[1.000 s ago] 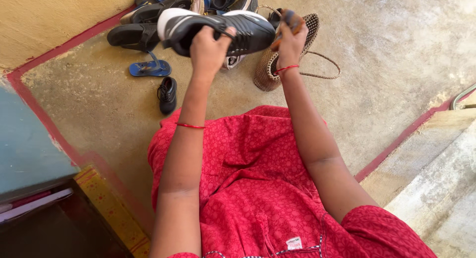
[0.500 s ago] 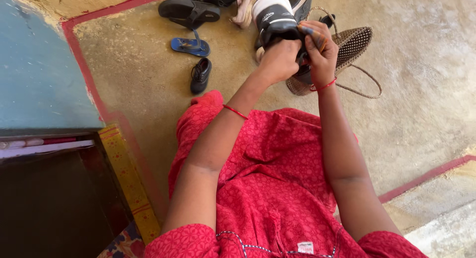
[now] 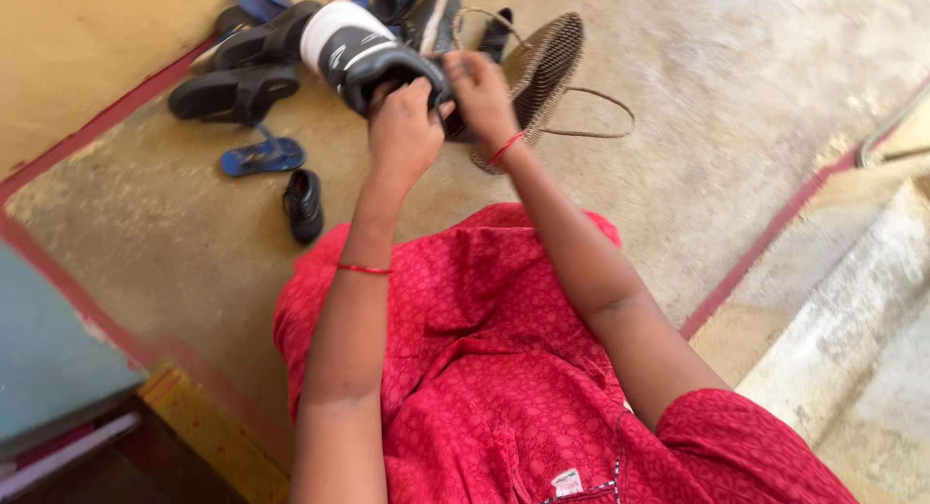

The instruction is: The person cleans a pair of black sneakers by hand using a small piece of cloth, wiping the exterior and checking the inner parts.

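Observation:
My left hand [image 3: 402, 136] grips a black sneaker with a white sole [image 3: 354, 44] and holds it up in front of me, sole end to the upper left. My right hand [image 3: 480, 89] is pressed against the right side of the sneaker with curled fingers. The small orange and blue object it held a moment ago is hidden under those fingers. Both wrists wear a thin red thread. My lap is covered by a red patterned dress [image 3: 484, 349].
A woven basket with loop handles [image 3: 547, 63] lies just behind the sneaker. On the concrete floor at upper left lie black sandals [image 3: 232, 92], a blue flip-flop [image 3: 262, 157], a small black shoe [image 3: 303, 205] and other footwear. A concrete step [image 3: 852, 310] rises at right, and a blue cabinet [image 3: 48, 368] stands at left.
The sneaker has been turned from sideways to sole-end up-left. My right hand has come in against it. The view has swung about.

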